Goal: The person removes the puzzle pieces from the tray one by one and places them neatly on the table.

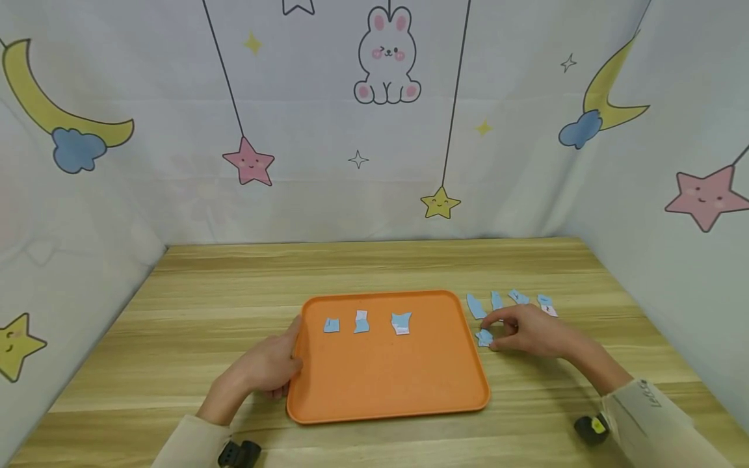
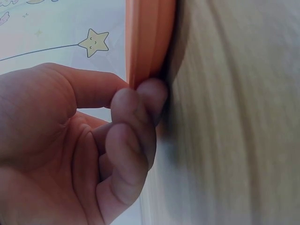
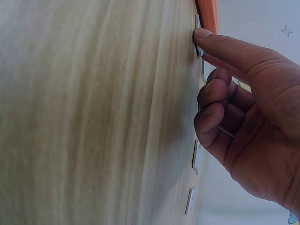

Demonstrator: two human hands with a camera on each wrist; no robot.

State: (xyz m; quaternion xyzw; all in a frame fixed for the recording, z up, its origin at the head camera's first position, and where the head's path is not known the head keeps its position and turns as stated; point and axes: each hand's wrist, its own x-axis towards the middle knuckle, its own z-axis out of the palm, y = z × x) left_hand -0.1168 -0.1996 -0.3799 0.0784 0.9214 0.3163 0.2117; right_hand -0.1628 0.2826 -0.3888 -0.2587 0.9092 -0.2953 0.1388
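Note:
My left hand (image 1: pixel 272 364) grips the left rim of a shallow orange tray (image 1: pixel 386 383). In the left wrist view, fingers of the left hand (image 2: pixel 126 140) curl at the tray's edge (image 2: pixel 150 42). Three irregular light-blue and white flat pieces lie on the tray: a small one (image 1: pixel 331 325), a middle one (image 1: pixel 361 322) and a larger one (image 1: pixel 401 323). To the right of the tray, my right hand (image 1: pixel 532 331) has thumb and index finger at opposite sides of a small blue piece (image 1: pixel 484 337) on the table. The right thumb (image 3: pixel 204 33) touches that piece's edge in the right wrist view.
More blue pieces lie beyond the right hand: a long one (image 1: pixel 476 306), a narrow one (image 1: pixel 497 300), one farther right (image 1: pixel 518 297) and a blue-and-white one (image 1: pixel 547 305). The wooden table (image 1: pixel 234 273) meets a patterned curtain (image 1: pixel 316 208) behind and at both sides.

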